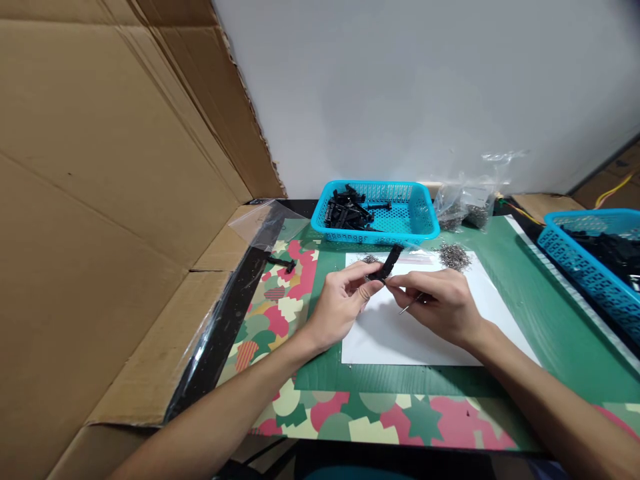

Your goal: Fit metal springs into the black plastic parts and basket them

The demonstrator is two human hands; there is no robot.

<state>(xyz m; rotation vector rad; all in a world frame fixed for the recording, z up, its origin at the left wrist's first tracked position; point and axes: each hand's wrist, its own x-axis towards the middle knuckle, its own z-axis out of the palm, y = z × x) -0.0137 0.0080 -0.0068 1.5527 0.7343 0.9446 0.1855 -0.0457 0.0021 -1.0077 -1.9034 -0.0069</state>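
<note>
Left grip (339,303) pinching black bar (393,261), flat paper (370,345)

1. Left grip (345,297) holds a black part (392,261), tilted, above white paper (390,350).
2. Right grip (437,300), at the part's lower end, holds a thin rod (409,306).
3. Beyond, a blue basket (375,237) contains black pieces (346,212).
4. Metal bits (454,257) lie piled toward the paper's far edge.

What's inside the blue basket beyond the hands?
The basket holds black parts, mostly heaped at its left; some perforated floor shows at right. What lies beneath the heap is covered.
</note>
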